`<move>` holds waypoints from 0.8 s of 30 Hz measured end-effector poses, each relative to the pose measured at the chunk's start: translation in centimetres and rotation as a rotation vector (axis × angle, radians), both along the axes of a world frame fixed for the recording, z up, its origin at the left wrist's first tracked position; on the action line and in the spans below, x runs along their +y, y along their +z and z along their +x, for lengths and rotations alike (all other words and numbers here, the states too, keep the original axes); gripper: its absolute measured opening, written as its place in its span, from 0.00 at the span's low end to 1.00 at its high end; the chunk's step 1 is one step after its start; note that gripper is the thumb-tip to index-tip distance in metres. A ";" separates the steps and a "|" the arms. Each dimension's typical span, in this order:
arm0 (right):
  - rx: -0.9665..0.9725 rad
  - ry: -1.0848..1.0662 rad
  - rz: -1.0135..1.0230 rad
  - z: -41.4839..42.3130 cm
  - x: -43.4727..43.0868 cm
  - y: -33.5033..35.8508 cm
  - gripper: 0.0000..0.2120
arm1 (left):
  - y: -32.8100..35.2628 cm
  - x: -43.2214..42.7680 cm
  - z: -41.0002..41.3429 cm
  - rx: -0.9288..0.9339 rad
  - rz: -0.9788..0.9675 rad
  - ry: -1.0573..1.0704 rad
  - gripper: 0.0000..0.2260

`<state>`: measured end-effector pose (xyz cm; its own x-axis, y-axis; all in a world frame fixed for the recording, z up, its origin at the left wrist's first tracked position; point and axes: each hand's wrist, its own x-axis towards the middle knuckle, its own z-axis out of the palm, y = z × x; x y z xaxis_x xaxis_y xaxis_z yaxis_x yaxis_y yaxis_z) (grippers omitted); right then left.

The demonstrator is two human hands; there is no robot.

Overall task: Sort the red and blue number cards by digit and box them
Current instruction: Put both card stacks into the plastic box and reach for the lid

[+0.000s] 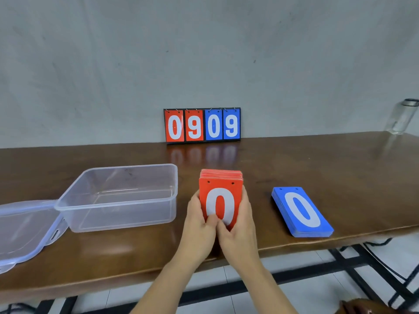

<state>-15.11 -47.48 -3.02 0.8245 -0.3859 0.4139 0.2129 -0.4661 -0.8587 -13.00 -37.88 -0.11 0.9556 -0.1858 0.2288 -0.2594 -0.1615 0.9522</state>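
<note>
A stack of red number cards with a white 0 on top is held above the table's middle. My left hand grips its left edge, thumb on the face. My right hand grips its right edge, thumb near the bottom of the card. A stack of blue number cards, also topped by a 0, lies flat on the table to the right, apart from both hands. A clear plastic box stands open and empty to the left of the red stack.
The box's clear lid lies at the far left, against the box. A flip scoreboard showing 0 9 0 9 leans on the wall at the back. A glass jar stands at the back right. The table's front edge runs just below my wrists.
</note>
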 end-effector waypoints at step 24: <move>-0.060 0.043 0.189 0.0 -1.9 1.9 0.09 | -1.3 1.0 0.5 -0.093 0.026 0.087 0.14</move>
